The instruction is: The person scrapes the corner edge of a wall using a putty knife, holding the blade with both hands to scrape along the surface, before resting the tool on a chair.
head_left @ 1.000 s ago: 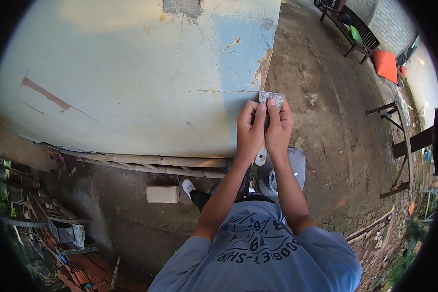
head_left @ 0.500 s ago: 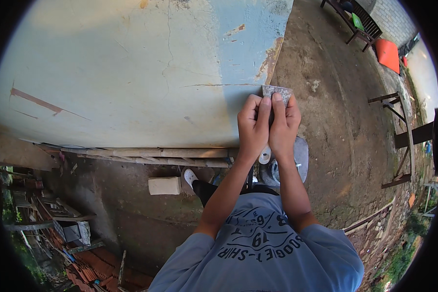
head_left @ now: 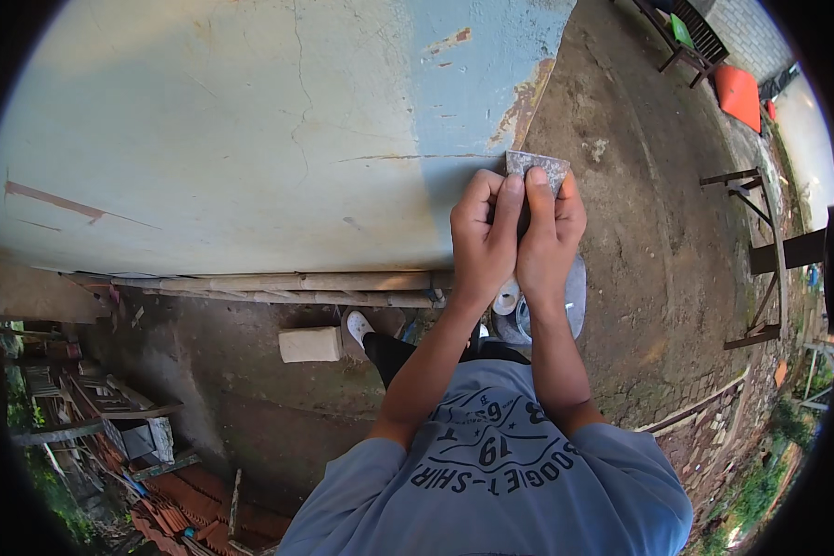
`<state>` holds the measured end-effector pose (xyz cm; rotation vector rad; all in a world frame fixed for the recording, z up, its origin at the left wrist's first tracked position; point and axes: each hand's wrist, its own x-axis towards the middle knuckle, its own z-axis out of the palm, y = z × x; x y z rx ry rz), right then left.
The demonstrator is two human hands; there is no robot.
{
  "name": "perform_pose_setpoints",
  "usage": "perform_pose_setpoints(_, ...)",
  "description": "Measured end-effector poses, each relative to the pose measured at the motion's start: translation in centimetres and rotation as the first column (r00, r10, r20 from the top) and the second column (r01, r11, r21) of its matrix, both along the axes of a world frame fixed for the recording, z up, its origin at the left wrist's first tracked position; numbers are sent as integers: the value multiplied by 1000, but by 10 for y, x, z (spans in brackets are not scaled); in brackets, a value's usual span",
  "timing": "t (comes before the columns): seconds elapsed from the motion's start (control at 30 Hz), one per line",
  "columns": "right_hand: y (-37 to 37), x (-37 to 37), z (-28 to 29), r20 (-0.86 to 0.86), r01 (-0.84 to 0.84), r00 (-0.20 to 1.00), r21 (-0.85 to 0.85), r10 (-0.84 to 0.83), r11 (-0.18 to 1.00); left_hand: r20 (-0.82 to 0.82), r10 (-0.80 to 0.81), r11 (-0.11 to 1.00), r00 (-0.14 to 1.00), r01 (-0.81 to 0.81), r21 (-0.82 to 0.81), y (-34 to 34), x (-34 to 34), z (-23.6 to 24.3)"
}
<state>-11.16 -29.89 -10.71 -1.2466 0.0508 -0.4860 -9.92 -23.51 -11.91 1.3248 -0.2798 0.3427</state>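
Two hands in the head view, left hand [head_left: 482, 232] and right hand [head_left: 552, 232], grasp one metal scraper [head_left: 549, 168], their thumbs pressed side by side. Its blade is at their 12 o'clock, beside the wall [head_left: 250, 139]; one pale block [head_left: 309, 345] lies at 8 o'clock.

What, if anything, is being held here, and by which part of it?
A flat scraper, held at its metal blade: the left grip and right grip each set a thumb on its face. The white handle end shows below.
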Motion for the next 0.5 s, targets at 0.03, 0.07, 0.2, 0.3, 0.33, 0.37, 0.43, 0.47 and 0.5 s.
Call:
perform_pose_setpoints(0.03, 1, -2, -7, -10, -1, 1000, 1, 1, 1000, -10, 1, 1000, 1000, -1, 1, 0, -4, -7)
perform_pose_setpoints(0.07, 1, 0, -9, 7, -3, 1000, 7, 3, 1000, -27, 5, 1000, 1000, -5, 0, -1, -4, -8)
perform_pose_setpoints(0.2, 1, -1, -1, 40, 27, 999, -19, -26, 999, 9, 13, 1000, 1000, -13, 25, -1, -2, -2)
perform_pose_setpoints(0.3, -2, 6, 15, 31, -50, 998, 2, 50, 999, -4, -1, 1000, 1000, 1, -11, 0, 0, 1)
perform_pose_setpoints(0.33, -1, 2, 8, 27, -50, 998, 5, 49, 999, -6, 13, 1000, 1000, -13, -18, 0, -1, 1)
perform_pose_setpoints(0.37, 2, 1, 3, 33, -10, 999, -9, 11, 1000, -50, 4, 1000, 999, -5, -21, -1, -5, 0)
perform_pose_setpoints(0.43, 2, 0, 3, 48, 37, 998, 5, -37, 999, -2, 8, 1000, 1000, -8, -30, -6, -2, 3)
perform_pose_setpoints(0.47, 3, 1, 11, 49, 29, 998, 6, -30, 1000, 13, 26, 999, 1000, -26, -33, -5, -3, 3)
perform_pose_setpoints(0.5, 3, 1, 17, 32, 3, 999, 9, -3, 1000, -9, 29, 999, 1000, -29, -28, -2, -3, 7)
